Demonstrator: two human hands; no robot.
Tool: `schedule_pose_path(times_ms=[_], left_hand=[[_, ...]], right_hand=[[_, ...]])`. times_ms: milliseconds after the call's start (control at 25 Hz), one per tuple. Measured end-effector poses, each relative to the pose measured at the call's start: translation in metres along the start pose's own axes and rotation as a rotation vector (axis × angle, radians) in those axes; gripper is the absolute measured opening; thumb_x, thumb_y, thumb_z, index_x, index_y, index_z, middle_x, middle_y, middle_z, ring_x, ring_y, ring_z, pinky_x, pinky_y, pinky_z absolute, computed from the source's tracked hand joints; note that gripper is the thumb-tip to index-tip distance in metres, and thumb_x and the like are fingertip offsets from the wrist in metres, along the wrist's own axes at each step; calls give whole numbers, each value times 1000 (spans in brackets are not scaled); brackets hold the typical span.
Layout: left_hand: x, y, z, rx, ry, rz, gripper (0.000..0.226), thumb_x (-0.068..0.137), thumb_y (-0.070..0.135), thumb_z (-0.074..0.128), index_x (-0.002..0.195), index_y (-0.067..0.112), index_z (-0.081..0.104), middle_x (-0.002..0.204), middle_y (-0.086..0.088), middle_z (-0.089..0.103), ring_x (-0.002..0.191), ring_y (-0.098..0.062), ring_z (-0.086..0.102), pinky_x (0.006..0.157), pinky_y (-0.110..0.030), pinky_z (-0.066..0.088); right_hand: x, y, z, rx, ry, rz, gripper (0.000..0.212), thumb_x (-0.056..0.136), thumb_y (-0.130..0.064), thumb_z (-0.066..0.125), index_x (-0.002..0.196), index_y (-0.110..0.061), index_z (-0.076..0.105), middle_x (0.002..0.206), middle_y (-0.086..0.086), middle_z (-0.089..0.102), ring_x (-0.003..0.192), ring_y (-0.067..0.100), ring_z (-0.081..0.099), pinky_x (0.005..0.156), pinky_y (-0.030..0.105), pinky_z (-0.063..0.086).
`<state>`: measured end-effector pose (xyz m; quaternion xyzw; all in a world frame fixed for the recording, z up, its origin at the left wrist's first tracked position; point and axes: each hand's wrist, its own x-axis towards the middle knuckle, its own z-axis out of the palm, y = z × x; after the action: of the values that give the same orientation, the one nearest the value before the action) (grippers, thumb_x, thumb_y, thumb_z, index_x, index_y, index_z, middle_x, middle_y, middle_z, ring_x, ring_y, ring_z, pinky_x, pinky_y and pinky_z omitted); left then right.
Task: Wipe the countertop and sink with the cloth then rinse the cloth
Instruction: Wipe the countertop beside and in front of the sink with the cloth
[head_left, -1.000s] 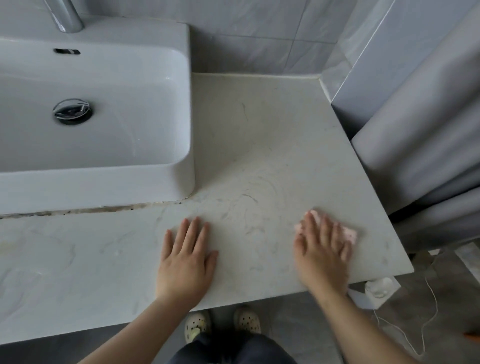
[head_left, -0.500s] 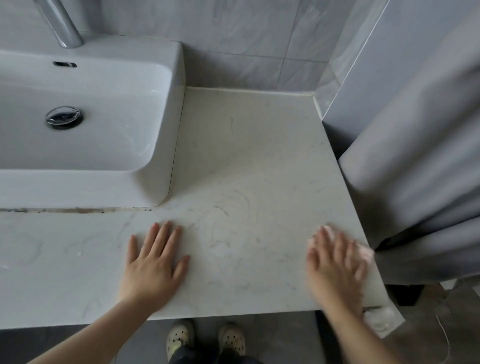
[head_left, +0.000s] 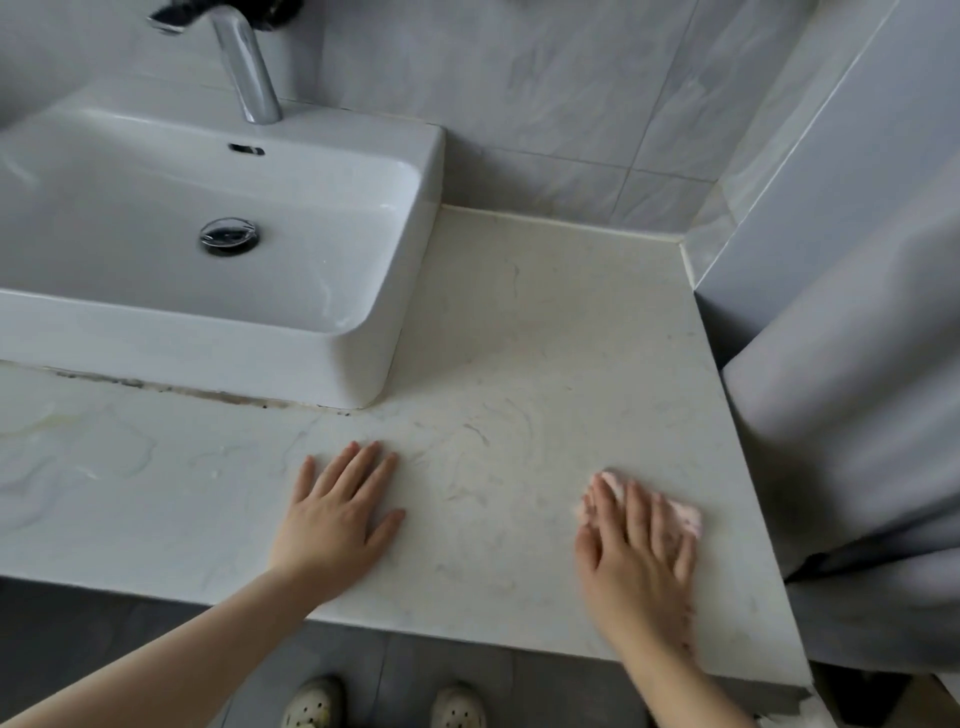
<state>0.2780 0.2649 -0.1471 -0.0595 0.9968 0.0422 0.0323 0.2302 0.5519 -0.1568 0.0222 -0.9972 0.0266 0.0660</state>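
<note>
A pale marble countertop (head_left: 545, 332) runs across the view, with a white rectangular sink (head_left: 156, 322) standing on it at the left. My right hand (head_left: 636, 561) lies flat with straight fingers on a small pink cloth (head_left: 685, 514) and presses it onto the counter near the front right corner. Only the cloth's far edge shows past my fingertips. My left hand (head_left: 337, 514) rests flat on the counter, fingers spread, just in front of the sink's right corner. The two hands are well apart.
A chrome faucet (head_left: 247, 67) rises behind the sink, whose basin holds a chrome drain (head_left: 228, 236). Grey tiled walls (head_left: 519, 104) close the back and right. A grey curtain (head_left: 857, 415) hangs against the counter's right edge. Dark grime (head_left: 208, 395) lines the sink's base. My shoes (head_left: 311, 706) show below.
My right hand has slid the cloth leftward, away from the counter's right edge. My left hand stays flat on the counter. The view has tilted up, showing more faucet.
</note>
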Motion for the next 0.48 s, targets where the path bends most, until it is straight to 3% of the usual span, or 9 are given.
schedule_pose_path(times_ms=[80, 240, 320, 400, 480], left_hand=[[-1, -8, -3, 4, -13, 58, 67, 94, 57, 10, 128, 19, 55, 131, -3, 57, 122, -24, 52, 105, -38, 15], [-11, -51, -11, 4, 2, 129, 57, 97, 50, 10, 127, 28, 53, 129, 2, 59, 129, -20, 38, 109, -42, 5], [-16, -83, -13, 52, -2, 154, 54, 96, 53, 11, 129, 33, 48, 131, 1, 57, 131, -22, 30, 108, -44, 6], [-20, -118, -18, 106, -78, 170, 58, 91, 64, 12, 134, 37, 41, 134, 1, 55, 133, -27, 30, 106, -47, 11], [-21, -146, -26, 118, -135, 153, 75, 81, 79, 12, 141, 38, 30, 145, -1, 41, 139, -31, 22, 107, -49, 5]], right_hand=[[-19, -47, -1, 96, 29, 38, 54, 83, -38, 35, 128, -21, 59, 132, 15, 57, 123, 39, 51, 102, 60, 29], [-60, -156, -9, 154, -74, -454, 51, 86, -42, 41, 133, -27, 53, 138, 3, 54, 129, 29, 48, 103, 58, 26], [-40, -156, -3, 99, -95, -538, 49, 88, -44, 38, 135, -31, 49, 140, -2, 51, 130, 27, 46, 104, 54, 25], [-16, -142, 1, 18, -104, -316, 53, 90, -46, 28, 138, -33, 43, 146, -5, 43, 135, 25, 40, 108, 51, 18], [-4, -133, -4, 34, -127, 45, 58, 90, -47, 17, 147, -36, 25, 157, -4, 23, 144, 22, 19, 114, 49, 7]])
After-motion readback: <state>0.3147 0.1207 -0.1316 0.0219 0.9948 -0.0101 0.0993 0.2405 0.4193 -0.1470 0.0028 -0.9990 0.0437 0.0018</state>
